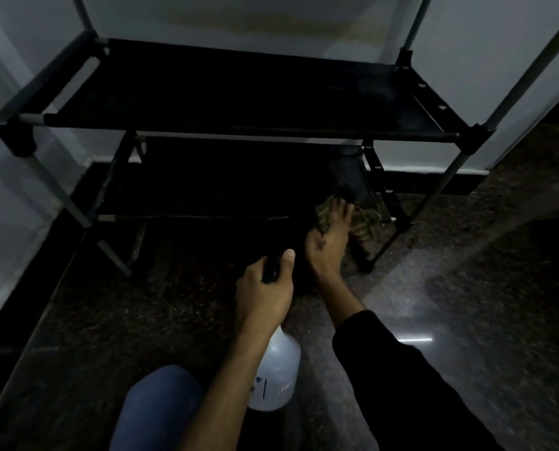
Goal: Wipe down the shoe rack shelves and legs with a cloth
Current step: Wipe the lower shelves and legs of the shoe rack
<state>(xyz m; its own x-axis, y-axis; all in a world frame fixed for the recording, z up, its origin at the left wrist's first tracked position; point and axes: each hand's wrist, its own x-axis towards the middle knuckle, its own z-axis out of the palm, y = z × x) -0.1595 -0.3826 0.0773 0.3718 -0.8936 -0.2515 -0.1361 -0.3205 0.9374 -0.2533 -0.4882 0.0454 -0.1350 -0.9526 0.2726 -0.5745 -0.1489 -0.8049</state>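
Observation:
A shoe rack with black fabric shelves and grey metal legs stands against a pale wall. My right hand presses a patterned tan cloth onto the right end of the lowest shelf, beside the right front leg. My left hand grips the black trigger head of a white spray bottle, held low in front of the rack. The upper black shelf is bare.
The floor is dark speckled stone with a light glare at the right. A knee in blue trousers is at the bottom. A pale wall closes off the left side.

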